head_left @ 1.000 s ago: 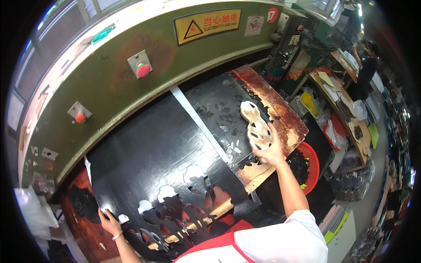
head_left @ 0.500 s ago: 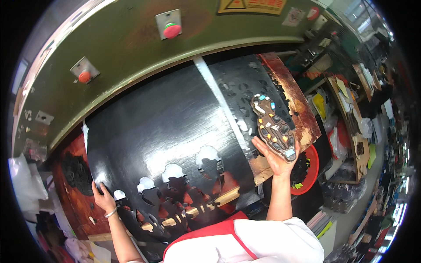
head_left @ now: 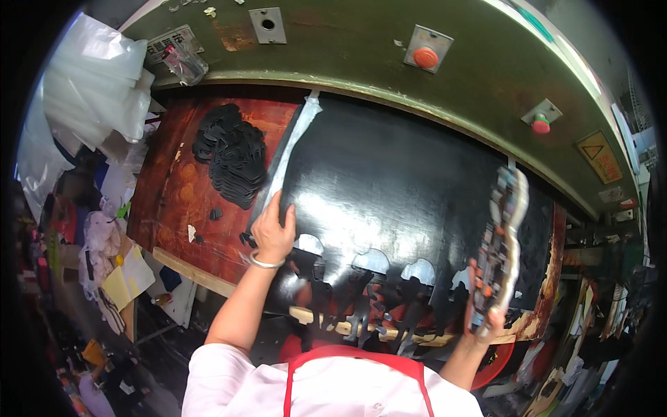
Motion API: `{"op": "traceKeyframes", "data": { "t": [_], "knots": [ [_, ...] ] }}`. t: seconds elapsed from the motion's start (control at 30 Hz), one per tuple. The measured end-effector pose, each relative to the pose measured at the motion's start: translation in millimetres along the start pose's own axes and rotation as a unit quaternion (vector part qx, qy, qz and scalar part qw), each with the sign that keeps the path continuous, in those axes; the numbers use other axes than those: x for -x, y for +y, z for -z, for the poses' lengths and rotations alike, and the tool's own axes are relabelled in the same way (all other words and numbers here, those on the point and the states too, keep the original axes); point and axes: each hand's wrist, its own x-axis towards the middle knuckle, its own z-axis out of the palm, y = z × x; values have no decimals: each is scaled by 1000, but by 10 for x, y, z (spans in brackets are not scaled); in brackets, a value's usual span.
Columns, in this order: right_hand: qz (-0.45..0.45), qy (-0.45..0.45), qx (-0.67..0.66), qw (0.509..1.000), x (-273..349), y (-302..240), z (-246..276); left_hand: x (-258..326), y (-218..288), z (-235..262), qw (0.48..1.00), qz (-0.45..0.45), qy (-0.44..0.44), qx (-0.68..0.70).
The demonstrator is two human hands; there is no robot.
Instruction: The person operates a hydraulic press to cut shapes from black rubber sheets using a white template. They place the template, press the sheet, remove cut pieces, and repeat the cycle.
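Note:
A glossy black sheet (head_left: pixel 389 174) covers the work surface in front of me, with sole-shaped cut-outs along its near edge. My left hand (head_left: pixel 273 236), a bangle on its wrist, lies at the sheet's left edge beside a pale strip, thumb and fingers apart. In my right hand (head_left: pixel 486 323) is a sole-shaped cutting die (head_left: pixel 497 250) with a silvery metal rim. It is held by its lower end, turned on edge above the right part of the sheet. Motion blurs the die and the right fingers somewhat.
Stacked black cut pieces (head_left: pixel 233 160) lie on the red-brown board (head_left: pixel 160 229) at left. Across the back runs a green machine beam (head_left: pixel 347 52) with red push buttons (head_left: pixel 425 58). Clear plastic bags (head_left: pixel 97 76) hang far left. A red basin (head_left: pixel 495 365) stands low at right.
The view has swung left, bringing the stacked pieces into full view. The cutting die has turned from face-up to on edge. My left hand is now farther up the sheet's left edge.

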Motion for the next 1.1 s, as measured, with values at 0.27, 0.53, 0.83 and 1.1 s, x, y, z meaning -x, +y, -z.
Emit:
{"op": "traceKeyframes", "data": {
  "t": [0.27,0.53,0.83,1.1],
  "knots": [
    [-102,-128,246,955,-771,1155,-1497,-17,-1,2,1000,-11,-13,-5],
    [153,-145,597,774,-708,1747,-1909,-134,12,-30,990,42,-101,-94],
    [212,-218,495,814,-293,1207,-1659,-484,-72,-228,996,26,-69,-55],
    [84,45,435,895,-1402,729,-797,-1104,-233,-484,970,135,-139,145]
  ]
}}
